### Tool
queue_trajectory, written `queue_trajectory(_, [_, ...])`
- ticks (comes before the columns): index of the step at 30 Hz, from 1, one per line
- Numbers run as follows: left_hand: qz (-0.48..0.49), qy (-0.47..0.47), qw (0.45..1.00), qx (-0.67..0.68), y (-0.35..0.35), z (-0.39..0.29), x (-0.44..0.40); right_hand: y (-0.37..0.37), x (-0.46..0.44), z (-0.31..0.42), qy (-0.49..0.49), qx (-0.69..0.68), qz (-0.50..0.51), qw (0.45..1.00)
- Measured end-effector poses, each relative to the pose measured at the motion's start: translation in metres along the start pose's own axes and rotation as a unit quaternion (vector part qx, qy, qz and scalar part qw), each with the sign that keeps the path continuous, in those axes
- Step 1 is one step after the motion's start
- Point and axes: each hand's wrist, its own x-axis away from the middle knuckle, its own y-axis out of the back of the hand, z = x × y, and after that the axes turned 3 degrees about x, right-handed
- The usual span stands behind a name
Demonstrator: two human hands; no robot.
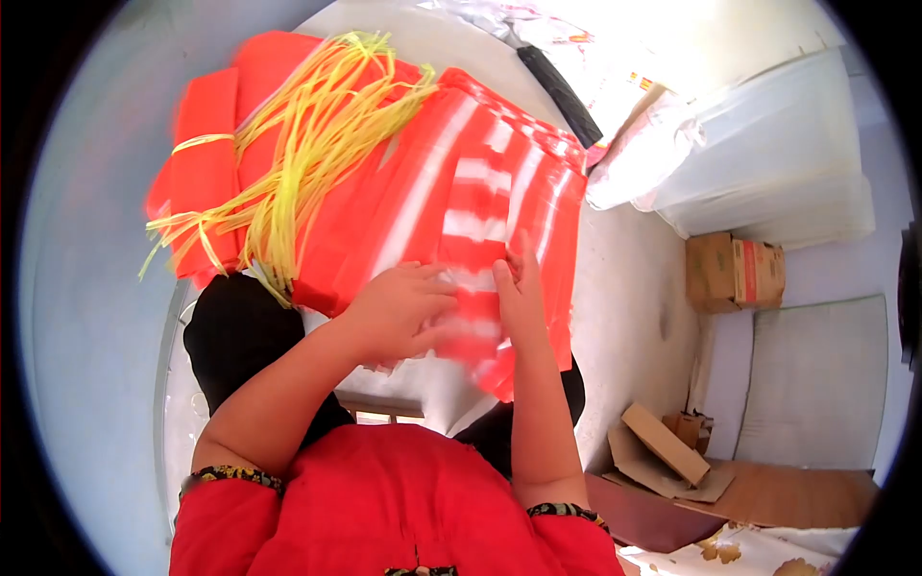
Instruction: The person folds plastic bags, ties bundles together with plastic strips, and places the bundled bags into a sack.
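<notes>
A strip of red-and-white striped plastic bag [475, 228] lies lengthwise over a spread pile of similar red plastic bags [423, 211] before me. My right hand [520, 293] pinches the strip's right edge between thumb and fingers. On the other side, my left hand [403, 305] is stretched out over the strip, thumb apart, fingertips smeared by motion. The strip's lower end is blurred too. Left of the pile, a bundle of yellow plastic ties [307, 144] drapes across the red plastic. Beside it, a folded red bundle [206, 173] is bound with a yellow tie.
My knees in black trousers [245, 331] are under the pile. A black bar-shaped object [560, 96] lies beyond it. At right are a cardboard box [711, 274], translucent sheeting [778, 144] and opened cardboard [663, 446]. A pale blue wall [91, 269] stands close on the left.
</notes>
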Motion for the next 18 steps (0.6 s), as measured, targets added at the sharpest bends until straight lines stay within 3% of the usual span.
queue_trajectory(1, [0.018,0.001,1.000,0.019,0.001,0.001,0.001,-0.008,-0.004,0.004,-0.010,-0.015,-0.017,1.000])
queue_trajectory(5, [-0.038,-0.073,0.996,-0.040,-0.003,0.003,0.001,-0.027,0.000,0.023,0.061,0.203,-0.028,0.977])
queue_trajectory(10, [-0.033,-0.070,0.997,-0.003,0.000,0.004,0.001,-0.023,-0.003,0.031,0.001,0.167,-0.038,0.985])
queue_trajectory(13, [-0.031,-0.018,0.999,-0.028,0.011,0.003,0.003,-0.024,-0.008,0.035,-0.006,0.134,-0.026,0.991])
queue_trajectory(14, [-0.094,-0.040,0.994,-0.032,0.015,0.007,0.004,-0.025,-0.008,0.039,-0.012,0.121,-0.021,0.992])
queue_trajectory(18, [-0.278,0.093,0.945,-0.144,0.032,0.025,0.016,-0.023,-0.013,0.039,-0.057,0.104,0.002,0.993])
